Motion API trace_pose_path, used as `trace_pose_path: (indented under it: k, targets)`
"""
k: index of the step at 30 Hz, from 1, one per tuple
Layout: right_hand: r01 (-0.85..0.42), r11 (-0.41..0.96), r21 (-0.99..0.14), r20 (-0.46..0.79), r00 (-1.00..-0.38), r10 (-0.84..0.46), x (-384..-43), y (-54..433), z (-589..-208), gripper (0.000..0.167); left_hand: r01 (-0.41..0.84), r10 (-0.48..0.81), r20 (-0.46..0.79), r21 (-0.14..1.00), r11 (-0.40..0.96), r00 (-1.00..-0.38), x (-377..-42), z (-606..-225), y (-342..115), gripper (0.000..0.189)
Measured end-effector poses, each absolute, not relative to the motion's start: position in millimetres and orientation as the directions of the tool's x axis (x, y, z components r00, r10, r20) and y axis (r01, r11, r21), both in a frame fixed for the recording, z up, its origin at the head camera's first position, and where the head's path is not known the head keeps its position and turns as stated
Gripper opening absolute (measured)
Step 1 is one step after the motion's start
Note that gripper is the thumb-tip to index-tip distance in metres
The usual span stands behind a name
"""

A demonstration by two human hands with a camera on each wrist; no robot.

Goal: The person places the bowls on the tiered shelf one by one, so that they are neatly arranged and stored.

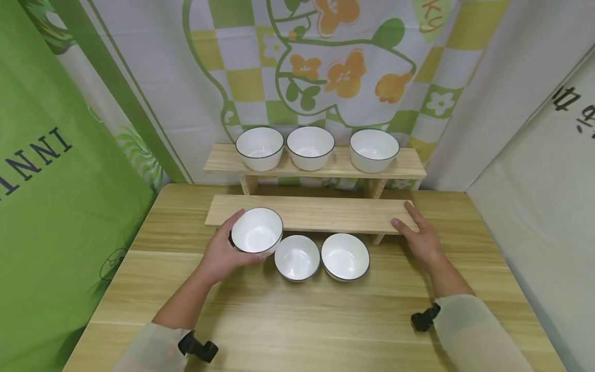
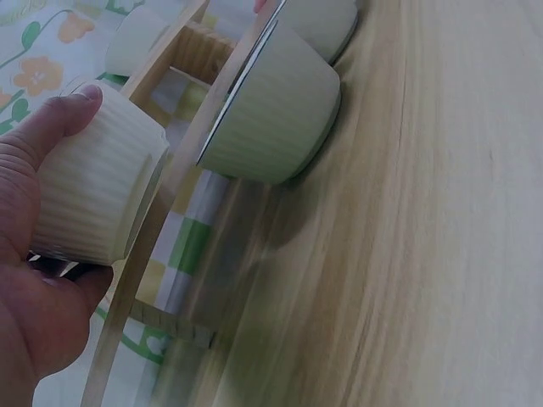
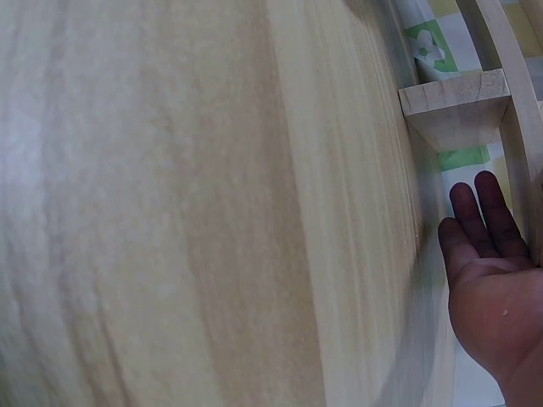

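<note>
In the head view my left hand (image 1: 226, 254) holds a white bowl (image 1: 257, 230) with a dark rim, gripping it by its left side. The bowl overlaps the left part of the lower shelf board (image 1: 325, 213) there. From the left wrist, the ribbed outside of this bowl (image 2: 102, 174) shows, with the thumb (image 2: 64, 119) along its wall. At the right end of the lower board, my right hand (image 1: 423, 242) rests with thumb and index finger spread on the wood. Its other fingers (image 3: 492, 216) extend straight below the board in the right wrist view.
Two similar bowls, a left one (image 1: 297, 258) and a right one (image 1: 345, 257), stand side by side on the wooden table (image 1: 297, 325) before the shelf. Three more bowls (image 1: 310, 149) line the upper board (image 1: 341, 159). A patterned curtain (image 1: 251, 77) hangs behind.
</note>
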State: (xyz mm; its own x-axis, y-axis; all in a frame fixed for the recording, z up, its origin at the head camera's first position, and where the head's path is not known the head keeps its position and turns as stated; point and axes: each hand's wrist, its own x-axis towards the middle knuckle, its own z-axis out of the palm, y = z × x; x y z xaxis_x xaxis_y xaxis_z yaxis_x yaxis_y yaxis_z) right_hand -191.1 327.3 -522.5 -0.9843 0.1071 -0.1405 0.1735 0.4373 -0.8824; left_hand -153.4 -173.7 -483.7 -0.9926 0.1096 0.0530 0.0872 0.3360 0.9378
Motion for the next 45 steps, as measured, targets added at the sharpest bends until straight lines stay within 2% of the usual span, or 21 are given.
trace_pose_path:
  k: [10,26,45]
  targets:
    - [0.165,0.418,-0.893,-0.133,-0.985,0.107,-191,328,-524,0.091,0.116,0.130,0.077,0.938,0.328,-0.988,-163,-479,-160,0.126]
    - [0.170,0.417,-0.893,-0.139,-0.985,0.104,-193,327,-525,0.093,0.115,0.120,0.081,0.942,0.315,-0.989,-172,-471,-140,0.121]
    - [0.164,0.428,-0.889,-0.131,-0.986,0.105,-193,328,-527,0.091,0.124,0.180,0.077,0.956,0.267,-0.981,-182,-473,-110,0.116]
